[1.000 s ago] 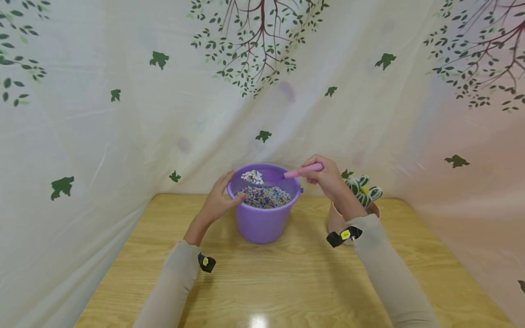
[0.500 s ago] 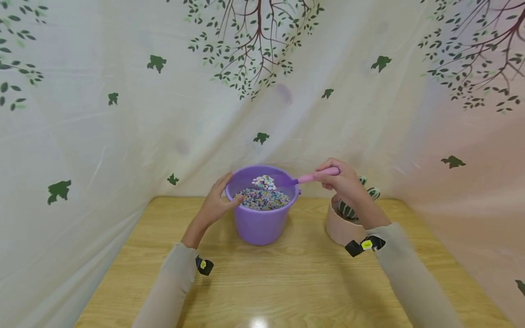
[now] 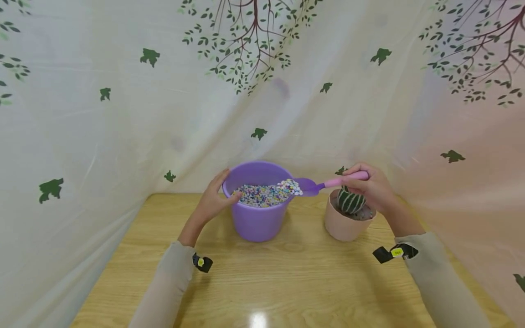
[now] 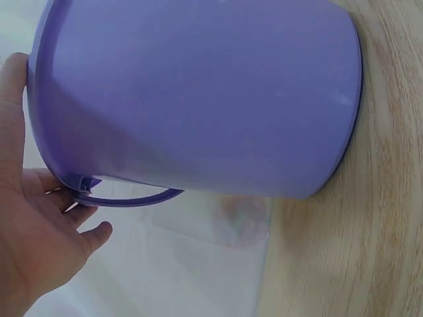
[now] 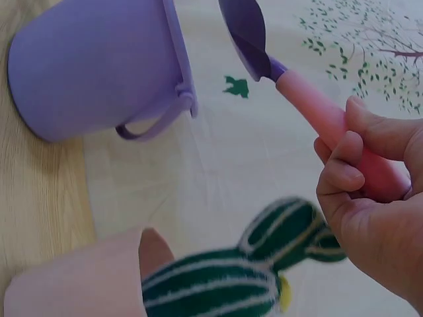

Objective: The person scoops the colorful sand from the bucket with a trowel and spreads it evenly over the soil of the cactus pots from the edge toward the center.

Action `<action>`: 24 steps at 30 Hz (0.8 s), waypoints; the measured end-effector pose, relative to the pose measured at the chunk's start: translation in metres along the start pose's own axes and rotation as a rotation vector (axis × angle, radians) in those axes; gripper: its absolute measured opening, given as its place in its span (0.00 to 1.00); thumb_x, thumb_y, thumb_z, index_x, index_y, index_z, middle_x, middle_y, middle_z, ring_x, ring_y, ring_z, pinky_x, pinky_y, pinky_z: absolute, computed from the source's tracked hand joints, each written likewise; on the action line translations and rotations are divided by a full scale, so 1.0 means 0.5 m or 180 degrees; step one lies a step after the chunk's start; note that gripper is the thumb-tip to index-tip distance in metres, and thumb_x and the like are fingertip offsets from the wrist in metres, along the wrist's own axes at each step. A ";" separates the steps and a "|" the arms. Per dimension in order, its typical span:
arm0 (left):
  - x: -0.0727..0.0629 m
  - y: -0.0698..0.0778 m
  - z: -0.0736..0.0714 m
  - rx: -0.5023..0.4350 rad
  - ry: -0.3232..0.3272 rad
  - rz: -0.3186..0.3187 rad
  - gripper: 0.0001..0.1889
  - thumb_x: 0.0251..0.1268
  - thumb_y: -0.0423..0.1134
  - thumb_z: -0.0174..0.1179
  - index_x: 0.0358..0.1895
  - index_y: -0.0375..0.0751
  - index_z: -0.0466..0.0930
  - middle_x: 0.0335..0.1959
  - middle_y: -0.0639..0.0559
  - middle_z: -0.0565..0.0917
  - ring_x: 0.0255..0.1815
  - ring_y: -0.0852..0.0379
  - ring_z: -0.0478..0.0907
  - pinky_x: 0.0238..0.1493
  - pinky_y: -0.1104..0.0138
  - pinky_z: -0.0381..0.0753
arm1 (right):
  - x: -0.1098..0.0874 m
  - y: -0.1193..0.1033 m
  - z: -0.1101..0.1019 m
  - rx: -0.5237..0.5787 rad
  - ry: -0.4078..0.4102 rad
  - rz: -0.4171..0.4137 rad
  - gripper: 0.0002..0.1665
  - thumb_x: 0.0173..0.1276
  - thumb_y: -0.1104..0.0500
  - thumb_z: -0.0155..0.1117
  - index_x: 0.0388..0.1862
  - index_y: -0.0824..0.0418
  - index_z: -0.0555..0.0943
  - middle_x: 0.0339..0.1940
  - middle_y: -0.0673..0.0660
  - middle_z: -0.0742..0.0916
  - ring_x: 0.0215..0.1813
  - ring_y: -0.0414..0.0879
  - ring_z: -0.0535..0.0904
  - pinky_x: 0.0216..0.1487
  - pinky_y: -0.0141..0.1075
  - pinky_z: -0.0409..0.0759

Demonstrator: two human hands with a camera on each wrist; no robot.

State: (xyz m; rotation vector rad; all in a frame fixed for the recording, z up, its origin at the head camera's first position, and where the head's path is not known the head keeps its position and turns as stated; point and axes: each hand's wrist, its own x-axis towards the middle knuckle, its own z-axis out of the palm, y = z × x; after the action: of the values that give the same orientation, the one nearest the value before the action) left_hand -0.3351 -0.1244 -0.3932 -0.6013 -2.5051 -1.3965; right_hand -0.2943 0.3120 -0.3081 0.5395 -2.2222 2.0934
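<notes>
My left hand (image 3: 211, 200) holds the rim of a purple bucket (image 3: 260, 225), its thumb over the near side of the rim. Small multicoloured pebbles (image 3: 262, 195) partly fill the bucket. My right hand (image 3: 371, 187) grips the pink handle of a toy trowel (image 3: 309, 186) with a purple blade. The blade's tip lies over the bucket's right rim and carries a heap of pebbles. Below and left of that hand stands a peach pot (image 3: 346, 228) with a striped green cactus (image 3: 350, 202), partly hidden by the hand. The right wrist view shows the trowel (image 5: 248, 33) raised above the cactus (image 5: 218, 284).
Everything stands on a wooden table (image 3: 262, 282). A pale curtain (image 3: 197, 127) printed with branches and leaves hangs close behind the bucket and pot. The bucket's handle (image 5: 158, 122) hangs down at its side. A gap of bare tabletop separates bucket and pot.
My right hand has moved right with the loaded trowel, from above the inside of the bucket to its right rim, uncovering more of the pot. The left hand stays on the bucket.
</notes>
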 end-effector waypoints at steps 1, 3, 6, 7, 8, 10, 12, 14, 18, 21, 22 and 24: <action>-0.001 0.002 0.000 -0.0009 0.0023 0.0009 0.48 0.63 0.50 0.68 0.81 0.37 0.53 0.83 0.41 0.54 0.84 0.38 0.49 0.82 0.40 0.52 | -0.005 0.003 -0.009 0.0020 -0.0026 -0.0006 0.11 0.69 0.71 0.65 0.37 0.56 0.86 0.27 0.47 0.84 0.26 0.38 0.75 0.27 0.26 0.77; -0.005 0.008 0.000 -0.0035 0.0093 0.0049 0.48 0.62 0.49 0.70 0.81 0.37 0.55 0.83 0.41 0.55 0.84 0.39 0.50 0.82 0.40 0.53 | -0.014 0.008 -0.028 0.0043 -0.0125 -0.0039 0.11 0.70 0.71 0.63 0.38 0.56 0.85 0.29 0.47 0.84 0.28 0.37 0.76 0.29 0.25 0.78; -0.008 0.032 0.001 -0.0061 0.0222 0.0176 0.48 0.59 0.47 0.73 0.80 0.37 0.58 0.82 0.41 0.58 0.83 0.39 0.52 0.81 0.41 0.56 | -0.029 0.017 -0.055 0.0057 -0.0335 -0.0157 0.15 0.73 0.73 0.58 0.40 0.55 0.84 0.31 0.46 0.85 0.30 0.36 0.76 0.32 0.25 0.77; -0.009 0.044 0.003 -0.0097 0.0257 0.0226 0.47 0.58 0.46 0.73 0.79 0.38 0.59 0.82 0.41 0.58 0.83 0.39 0.53 0.81 0.41 0.57 | -0.033 0.020 -0.064 0.0071 -0.0402 -0.0189 0.16 0.73 0.74 0.56 0.40 0.55 0.84 0.31 0.45 0.85 0.30 0.36 0.76 0.32 0.25 0.77; -0.009 0.057 0.006 -0.0118 0.0292 0.0277 0.47 0.58 0.45 0.74 0.79 0.39 0.60 0.82 0.41 0.59 0.82 0.39 0.54 0.80 0.41 0.58 | -0.037 0.022 -0.072 0.0089 -0.0454 -0.0231 0.18 0.74 0.75 0.54 0.40 0.55 0.84 0.31 0.45 0.85 0.30 0.36 0.74 0.31 0.26 0.76; -0.008 0.084 0.014 -0.0173 0.0347 0.0387 0.45 0.57 0.44 0.74 0.78 0.41 0.62 0.80 0.42 0.62 0.81 0.40 0.57 0.79 0.41 0.61 | -0.044 0.025 -0.087 0.0115 -0.0536 -0.0290 0.20 0.74 0.77 0.51 0.41 0.55 0.84 0.32 0.44 0.86 0.29 0.36 0.73 0.31 0.26 0.74; -0.006 0.112 0.028 -0.0247 0.0379 0.0486 0.44 0.57 0.42 0.74 0.78 0.44 0.64 0.79 0.44 0.65 0.80 0.42 0.60 0.79 0.42 0.62 | -0.052 0.029 -0.101 0.0128 -0.0572 -0.0321 0.21 0.74 0.77 0.50 0.41 0.55 0.84 0.36 0.45 0.88 0.29 0.37 0.72 0.31 0.28 0.74; -0.005 0.137 0.049 -0.0286 0.0375 0.0619 0.43 0.57 0.41 0.74 0.77 0.45 0.65 0.77 0.45 0.69 0.78 0.44 0.64 0.78 0.44 0.64 | -0.060 0.033 -0.116 0.0119 -0.0622 -0.0371 0.22 0.75 0.78 0.49 0.43 0.56 0.84 0.38 0.45 0.89 0.28 0.40 0.68 0.27 0.32 0.67; -0.007 0.181 0.107 -0.0306 0.0264 0.0963 0.42 0.56 0.38 0.75 0.75 0.41 0.67 0.74 0.43 0.72 0.75 0.45 0.69 0.78 0.50 0.67 | -0.078 0.040 -0.144 0.0080 -0.0707 -0.0419 0.23 0.75 0.78 0.47 0.45 0.57 0.83 0.41 0.45 0.90 0.28 0.43 0.66 0.29 0.40 0.58; -0.009 0.209 0.157 -0.0367 0.0120 0.1120 0.41 0.57 0.37 0.74 0.75 0.40 0.67 0.74 0.43 0.73 0.75 0.47 0.69 0.79 0.55 0.67 | -0.088 0.044 -0.164 0.0073 -0.0778 -0.0494 0.24 0.74 0.79 0.46 0.46 0.57 0.84 0.38 0.45 0.88 0.27 0.46 0.64 0.29 0.42 0.55; -0.009 0.218 0.173 -0.0436 0.0067 0.1158 0.40 0.58 0.37 0.73 0.75 0.40 0.67 0.73 0.43 0.73 0.75 0.47 0.69 0.79 0.56 0.67 | -0.091 0.046 -0.171 0.0076 -0.0808 -0.0529 0.24 0.74 0.80 0.45 0.46 0.58 0.84 0.39 0.45 0.88 0.27 0.47 0.63 0.28 0.42 0.55; -0.008 0.232 0.203 -0.0603 -0.0059 0.1120 0.38 0.60 0.36 0.71 0.75 0.41 0.67 0.74 0.45 0.72 0.75 0.48 0.69 0.79 0.58 0.67 | -0.093 0.049 -0.185 0.0096 -0.0892 -0.0591 0.25 0.74 0.80 0.44 0.48 0.59 0.84 0.38 0.45 0.88 0.26 0.50 0.59 0.28 0.44 0.53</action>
State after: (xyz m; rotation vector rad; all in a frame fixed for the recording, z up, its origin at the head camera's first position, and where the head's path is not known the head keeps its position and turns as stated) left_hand -0.2783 0.0152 -0.3596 -1.0371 -2.1550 -1.4981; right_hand -0.2764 0.4134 -0.3359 1.0569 -2.1736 2.0687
